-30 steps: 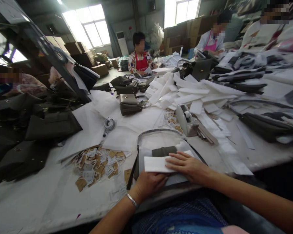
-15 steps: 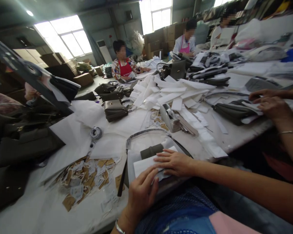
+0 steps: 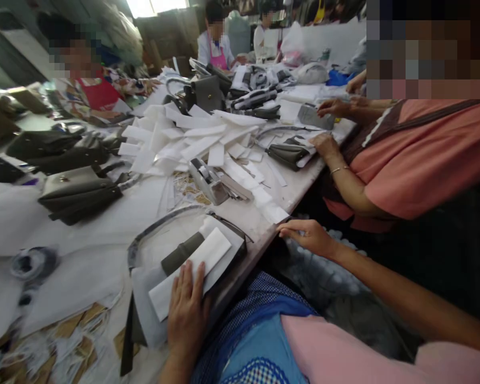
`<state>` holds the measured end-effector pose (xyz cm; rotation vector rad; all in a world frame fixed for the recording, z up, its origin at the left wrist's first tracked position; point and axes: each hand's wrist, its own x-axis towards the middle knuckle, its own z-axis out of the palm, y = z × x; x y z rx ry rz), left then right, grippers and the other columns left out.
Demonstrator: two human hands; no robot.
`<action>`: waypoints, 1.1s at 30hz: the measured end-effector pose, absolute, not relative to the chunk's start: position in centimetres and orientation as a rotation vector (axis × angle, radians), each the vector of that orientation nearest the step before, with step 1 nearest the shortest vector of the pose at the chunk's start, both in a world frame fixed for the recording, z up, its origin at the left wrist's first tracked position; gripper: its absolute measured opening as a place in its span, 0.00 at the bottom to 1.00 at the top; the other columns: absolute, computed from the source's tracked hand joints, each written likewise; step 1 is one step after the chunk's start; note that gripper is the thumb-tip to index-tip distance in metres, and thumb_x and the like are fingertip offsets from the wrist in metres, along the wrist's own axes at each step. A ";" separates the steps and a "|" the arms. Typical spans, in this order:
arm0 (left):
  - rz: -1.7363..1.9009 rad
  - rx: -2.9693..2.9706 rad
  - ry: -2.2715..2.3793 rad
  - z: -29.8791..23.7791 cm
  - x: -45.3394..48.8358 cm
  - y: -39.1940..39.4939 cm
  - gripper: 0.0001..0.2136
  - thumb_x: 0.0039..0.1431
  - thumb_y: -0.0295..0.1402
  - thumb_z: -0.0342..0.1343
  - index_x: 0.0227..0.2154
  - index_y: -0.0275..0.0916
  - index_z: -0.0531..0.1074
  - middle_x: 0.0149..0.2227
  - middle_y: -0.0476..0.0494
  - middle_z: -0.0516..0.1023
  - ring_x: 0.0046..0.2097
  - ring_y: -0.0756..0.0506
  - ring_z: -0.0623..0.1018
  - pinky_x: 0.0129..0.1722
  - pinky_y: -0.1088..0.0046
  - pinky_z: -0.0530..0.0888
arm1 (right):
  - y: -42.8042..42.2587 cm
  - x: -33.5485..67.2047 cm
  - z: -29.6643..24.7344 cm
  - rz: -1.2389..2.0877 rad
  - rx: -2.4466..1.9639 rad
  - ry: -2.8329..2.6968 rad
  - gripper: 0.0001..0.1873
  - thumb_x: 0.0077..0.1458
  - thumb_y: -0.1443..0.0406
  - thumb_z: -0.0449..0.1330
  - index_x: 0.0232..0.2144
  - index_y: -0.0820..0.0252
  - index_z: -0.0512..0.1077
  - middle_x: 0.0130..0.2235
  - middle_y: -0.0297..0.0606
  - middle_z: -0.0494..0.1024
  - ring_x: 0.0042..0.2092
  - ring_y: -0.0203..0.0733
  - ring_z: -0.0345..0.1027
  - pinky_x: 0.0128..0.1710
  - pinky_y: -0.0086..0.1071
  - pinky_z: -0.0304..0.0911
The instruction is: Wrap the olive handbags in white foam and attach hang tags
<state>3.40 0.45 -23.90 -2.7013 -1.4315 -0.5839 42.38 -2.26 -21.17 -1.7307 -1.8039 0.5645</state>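
A dark olive handbag point(image 3: 183, 253) lies at the table's near edge, partly wrapped in white sheet, its wrapped handle point(image 3: 166, 220) looping up behind. Across it rests a folded white strip point(image 3: 212, 250). My left hand point(image 3: 187, 309) lies flat on the lower part of this strip, fingers extended. Farther right, my right hand point(image 3: 312, 237) is at the table edge, thumb and fingers pinched at the end of a long white strip point(image 3: 275, 209). Its fingertips are small in view.
A tape dispenser point(image 3: 208, 181) stands behind the handbag, before a heap of white strips point(image 3: 176, 136). Tags with strings point(image 3: 80, 341) lie front left, below a tape roll point(image 3: 34, 263). Another bag point(image 3: 80, 192) sits left. A co-worker in an orange top point(image 3: 428, 160) handles a bag at right.
My right hand has left the handbag and moved right to the white strip at the table edge. My left hand stays on the folded strip. The view has turned right.
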 end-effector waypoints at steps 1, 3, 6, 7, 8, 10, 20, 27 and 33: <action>-0.569 -2.693 -1.424 -23.9 3.5 0.5 0.33 0.66 0.29 0.50 0.70 0.47 0.43 0.71 0.37 0.50 0.69 0.35 0.57 0.67 0.47 0.58 | -4.3 44.5 -22.6 0.461 -2.002 -1.692 0.18 0.66 0.56 0.52 0.46 0.53 0.78 0.44 0.36 0.83 0.46 0.44 0.76 0.49 0.36 0.69; -0.555 -2.679 -1.421 -23.9 3.6 0.5 0.33 0.66 0.28 0.49 0.70 0.48 0.43 0.71 0.38 0.51 0.69 0.35 0.58 0.67 0.45 0.55 | -8.3 47.6 -25.6 0.394 -2.230 -1.582 0.17 0.64 0.57 0.53 0.42 0.57 0.79 0.44 0.41 0.83 0.44 0.49 0.77 0.45 0.41 0.71; -0.578 -2.679 -1.418 -24.0 3.7 0.6 0.32 0.67 0.30 0.48 0.70 0.49 0.43 0.71 0.39 0.51 0.68 0.35 0.59 0.67 0.46 0.57 | -12.5 48.8 -29.7 0.370 -2.425 -1.545 0.15 0.59 0.56 0.57 0.41 0.58 0.79 0.41 0.44 0.83 0.42 0.52 0.76 0.41 0.41 0.70; -0.587 -2.683 -1.416 -24.0 3.7 0.6 0.32 0.67 0.30 0.48 0.70 0.49 0.44 0.71 0.40 0.50 0.68 0.35 0.59 0.67 0.46 0.57 | -13.1 48.5 -30.9 0.352 -2.473 -1.544 0.15 0.58 0.56 0.59 0.41 0.59 0.78 0.41 0.46 0.82 0.44 0.53 0.75 0.42 0.42 0.69; -0.596 -2.685 -1.415 -24.0 3.7 0.6 0.32 0.67 0.31 0.48 0.70 0.49 0.44 0.71 0.40 0.50 0.68 0.34 0.59 0.66 0.47 0.58 | -13.3 48.1 -31.9 0.329 -2.511 -1.547 0.16 0.58 0.56 0.60 0.42 0.60 0.78 0.43 0.48 0.81 0.46 0.55 0.73 0.45 0.43 0.67; -0.606 -2.684 -1.417 -24.1 3.7 0.6 0.31 0.67 0.31 0.48 0.70 0.49 0.44 0.71 0.41 0.50 0.68 0.34 0.59 0.66 0.46 0.59 | -12.8 47.0 -33.7 0.289 -2.556 -1.562 0.15 0.56 0.58 0.62 0.43 0.62 0.77 0.44 0.51 0.80 0.50 0.57 0.70 0.48 0.45 0.63; -0.609 -2.662 -1.414 -24.0 3.7 0.5 0.33 0.66 0.31 0.50 0.70 0.50 0.43 0.71 0.43 0.50 0.68 0.35 0.60 0.67 0.48 0.58 | -10.3 47.2 -33.9 0.288 -2.400 -1.466 0.08 0.53 0.65 0.63 0.37 0.59 0.73 0.44 0.45 0.80 0.49 0.53 0.72 0.51 0.44 0.63; -0.522 -2.654 -1.358 -23.6 3.5 0.5 0.32 0.67 0.30 0.48 0.70 0.48 0.43 0.70 0.36 0.52 0.68 0.34 0.60 0.66 0.44 0.55 | -8.9 49.4 -21.7 0.340 -1.779 -0.879 0.19 0.61 0.50 0.57 0.47 0.54 0.64 0.41 0.41 0.81 0.43 0.48 0.77 0.45 0.41 0.71; -0.266 -2.728 -1.217 -22.1 2.4 1.4 0.35 0.62 0.25 0.48 0.70 0.42 0.44 0.69 0.31 0.55 0.66 0.33 0.65 0.63 0.45 0.61 | -8.8 42.8 -16.0 0.921 -1.343 -0.591 0.21 0.55 0.51 0.65 0.49 0.50 0.72 0.42 0.37 0.81 0.42 0.44 0.76 0.48 0.38 0.70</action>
